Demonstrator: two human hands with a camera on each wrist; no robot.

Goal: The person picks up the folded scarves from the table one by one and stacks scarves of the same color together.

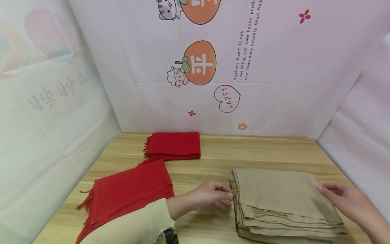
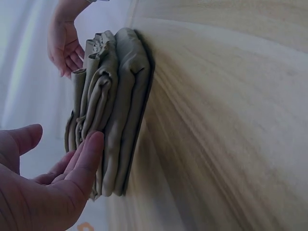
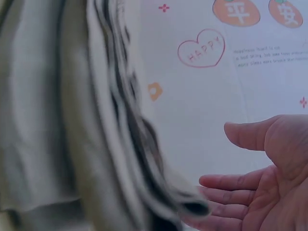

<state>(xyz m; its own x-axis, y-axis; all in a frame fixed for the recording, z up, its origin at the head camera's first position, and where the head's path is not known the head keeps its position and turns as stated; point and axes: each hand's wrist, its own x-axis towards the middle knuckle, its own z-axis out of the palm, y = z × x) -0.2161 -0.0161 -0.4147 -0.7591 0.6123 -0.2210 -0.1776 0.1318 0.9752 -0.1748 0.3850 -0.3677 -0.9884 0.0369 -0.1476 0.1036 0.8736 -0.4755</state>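
A thick folded beige cloth lies on the wooden table, its layers stacked and some fringe showing at the front. My left hand is at its left side, fingertips against or very near the layered edge. In the left wrist view that hand has its thumb apart from its extended fingers, beside the cloth's folds. On the opposite side is my right hand, thumb by the right edge. The right wrist view shows this hand with spread thumb and extended fingers, fingertips close to the cloth; contact is unclear.
Two folded red fringed scarves lie to the left: one red scarf beside my left forearm, another red scarf farther back. White printed sheeting walls the wooden table at the back and both sides.
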